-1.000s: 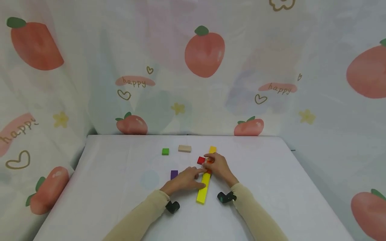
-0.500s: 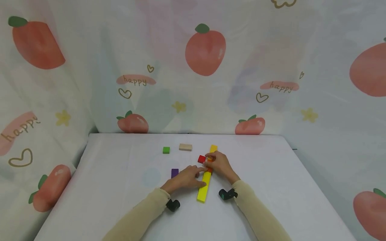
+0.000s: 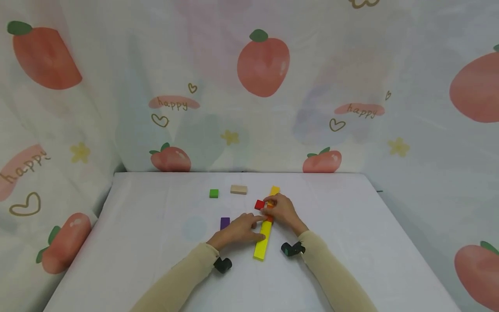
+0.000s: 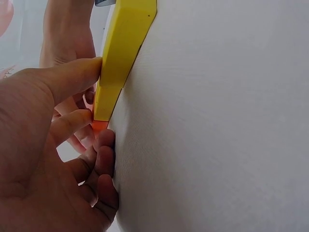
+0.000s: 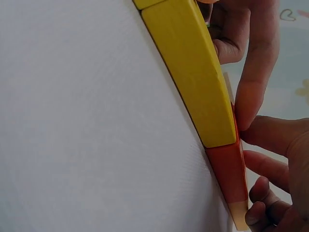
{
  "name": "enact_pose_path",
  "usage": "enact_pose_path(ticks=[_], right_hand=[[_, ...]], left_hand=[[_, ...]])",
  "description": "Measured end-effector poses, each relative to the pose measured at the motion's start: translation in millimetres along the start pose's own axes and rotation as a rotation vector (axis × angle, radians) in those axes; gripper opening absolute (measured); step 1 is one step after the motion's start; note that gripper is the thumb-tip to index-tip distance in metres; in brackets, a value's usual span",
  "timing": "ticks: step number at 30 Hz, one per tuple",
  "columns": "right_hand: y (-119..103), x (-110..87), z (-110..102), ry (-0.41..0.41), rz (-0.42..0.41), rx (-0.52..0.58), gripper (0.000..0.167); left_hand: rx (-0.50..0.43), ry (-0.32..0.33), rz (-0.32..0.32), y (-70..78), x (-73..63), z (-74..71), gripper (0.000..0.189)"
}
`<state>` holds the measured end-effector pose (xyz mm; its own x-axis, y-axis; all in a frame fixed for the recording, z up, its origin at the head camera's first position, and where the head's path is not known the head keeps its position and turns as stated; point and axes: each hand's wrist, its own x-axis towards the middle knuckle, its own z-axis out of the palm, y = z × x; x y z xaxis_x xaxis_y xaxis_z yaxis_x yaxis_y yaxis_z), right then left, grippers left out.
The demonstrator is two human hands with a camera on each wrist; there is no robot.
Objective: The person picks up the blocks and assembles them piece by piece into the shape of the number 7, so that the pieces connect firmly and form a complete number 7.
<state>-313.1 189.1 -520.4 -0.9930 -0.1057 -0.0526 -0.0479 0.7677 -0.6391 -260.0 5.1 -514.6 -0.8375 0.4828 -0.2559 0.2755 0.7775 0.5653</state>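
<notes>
At lower centre of the frame, yellow blocks are lying in line; the left hand is touching them, thumb and index finger apart. Farther, the right hand is bending its fingers over an orange block; whether they are gripping, I cannot tell.

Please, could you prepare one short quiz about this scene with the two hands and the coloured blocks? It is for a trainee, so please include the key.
1. In the head view, which visible block lies farthest to the left?
a) purple
b) green
c) red

2. True or false: the red block lies on top of the wooden block.

3. Fill in the missing word: in the left wrist view, the thumb of the ____ hand touches the yellow blocks.

Key:
1. b, the green block.
2. False; they lie apart on the table.
3. Left; it is the left hand.
</notes>
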Motion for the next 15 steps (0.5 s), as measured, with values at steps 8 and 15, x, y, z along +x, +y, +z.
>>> enact_pose_path(ticks=[8, 15], right_hand=[[-5.3, 1.5, -0.6, 0.009, -0.003, -0.017, 0.037], [-5.1, 0.9, 3.5, 0.012, 0.022, -0.014, 0.036]], left_hand=[[0.008, 0.004, 0.003, 1.0, 0.0, -3.5, 0.065], [-0.005, -0.007, 0.006, 1.0, -1.3, -4.1, 0.065]])
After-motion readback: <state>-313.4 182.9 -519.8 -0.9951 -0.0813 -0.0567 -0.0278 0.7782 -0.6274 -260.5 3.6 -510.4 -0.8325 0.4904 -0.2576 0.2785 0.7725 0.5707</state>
